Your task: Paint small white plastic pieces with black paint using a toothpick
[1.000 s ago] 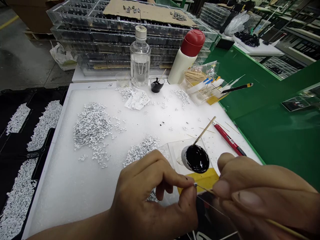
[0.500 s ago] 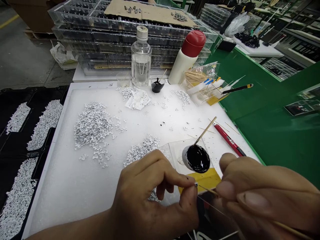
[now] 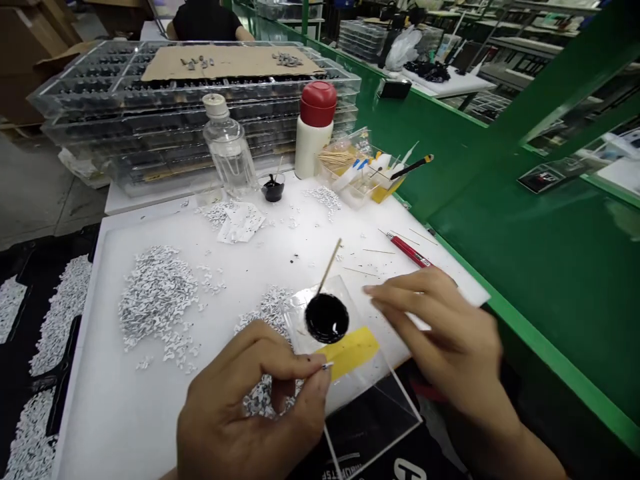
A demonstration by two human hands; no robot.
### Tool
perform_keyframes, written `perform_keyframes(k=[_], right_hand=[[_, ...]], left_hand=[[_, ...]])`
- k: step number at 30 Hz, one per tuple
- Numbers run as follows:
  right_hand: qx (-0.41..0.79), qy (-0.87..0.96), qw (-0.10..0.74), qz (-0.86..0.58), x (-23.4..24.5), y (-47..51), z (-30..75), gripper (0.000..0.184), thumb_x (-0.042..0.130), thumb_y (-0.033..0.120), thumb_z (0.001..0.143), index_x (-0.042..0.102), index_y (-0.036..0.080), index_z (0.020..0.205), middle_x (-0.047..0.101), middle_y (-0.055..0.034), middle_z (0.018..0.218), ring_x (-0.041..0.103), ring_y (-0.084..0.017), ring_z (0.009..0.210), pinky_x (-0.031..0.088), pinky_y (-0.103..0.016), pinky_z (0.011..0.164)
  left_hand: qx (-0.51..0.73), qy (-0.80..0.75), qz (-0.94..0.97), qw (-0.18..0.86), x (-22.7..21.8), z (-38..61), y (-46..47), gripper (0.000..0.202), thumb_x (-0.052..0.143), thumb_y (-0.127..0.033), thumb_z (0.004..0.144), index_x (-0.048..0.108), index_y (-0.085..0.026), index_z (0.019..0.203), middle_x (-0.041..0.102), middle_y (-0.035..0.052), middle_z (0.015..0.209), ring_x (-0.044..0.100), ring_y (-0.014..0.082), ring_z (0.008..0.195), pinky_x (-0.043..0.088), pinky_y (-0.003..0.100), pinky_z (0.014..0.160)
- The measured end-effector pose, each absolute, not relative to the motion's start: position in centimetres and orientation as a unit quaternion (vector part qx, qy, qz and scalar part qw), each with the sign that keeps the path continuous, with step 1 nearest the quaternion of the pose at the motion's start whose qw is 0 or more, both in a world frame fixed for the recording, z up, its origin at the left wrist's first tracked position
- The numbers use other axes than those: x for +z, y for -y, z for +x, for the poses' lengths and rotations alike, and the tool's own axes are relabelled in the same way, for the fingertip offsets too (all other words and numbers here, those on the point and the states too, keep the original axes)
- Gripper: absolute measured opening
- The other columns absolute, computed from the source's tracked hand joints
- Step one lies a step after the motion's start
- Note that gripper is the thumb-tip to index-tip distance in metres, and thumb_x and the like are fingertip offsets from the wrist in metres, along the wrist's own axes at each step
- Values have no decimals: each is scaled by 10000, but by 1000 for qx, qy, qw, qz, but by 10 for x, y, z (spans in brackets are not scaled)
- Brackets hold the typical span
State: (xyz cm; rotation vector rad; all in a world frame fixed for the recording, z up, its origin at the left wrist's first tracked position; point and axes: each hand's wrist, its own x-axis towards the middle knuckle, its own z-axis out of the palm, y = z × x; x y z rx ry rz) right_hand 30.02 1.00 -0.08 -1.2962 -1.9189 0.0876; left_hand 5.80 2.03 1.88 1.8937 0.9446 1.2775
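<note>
Head view: pinched a small white piece [image 3: 327, 365] between thumb and forefinger of the left hand [image 3: 250, 400], with tips closed on it, just beside yellow tape [image 3: 356, 350] and near black liquid [image 3: 327, 319]. Held the right hand [image 3: 445, 333] near a red cutter [image 3: 407, 249], with fingers loosely bent; could not tell, through blur, whether gripping anything.

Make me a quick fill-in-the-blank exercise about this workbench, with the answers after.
1. The left hand pinches a tiny part between finger and ____.
2. The cap on the white flask is ____.
3. The glossy paint beside the yellow strip is ____.
4. In the picture, the clear bottle stands to the ____ of the flask.

Missing words: thumb; red; black; left.
</note>
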Motion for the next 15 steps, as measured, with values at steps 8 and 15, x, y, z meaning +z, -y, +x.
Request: perform_keyframes(k=[8,15], right_hand=[[-11,819,250,-517,-40,-13,310,96,651,218,1022,696,184,1099,709,-12,998,678,-154,879,594,-352,830],[-36,789,218,-573,-41,-55,336,124,661,279,1021,702,176,1076,716,-43,1084,691,-190,1002,599,-413,918]], left_hand=[[476,-393,727,302,24,56,-16,237,716,13,835,696,-222,858,643,-32,697,637,129,608,535,218,472],[471,-397,736,281,28,59,-15,254,714,3,846,748,-234,929,664,-6,713,656,150,647,560,239,518]])
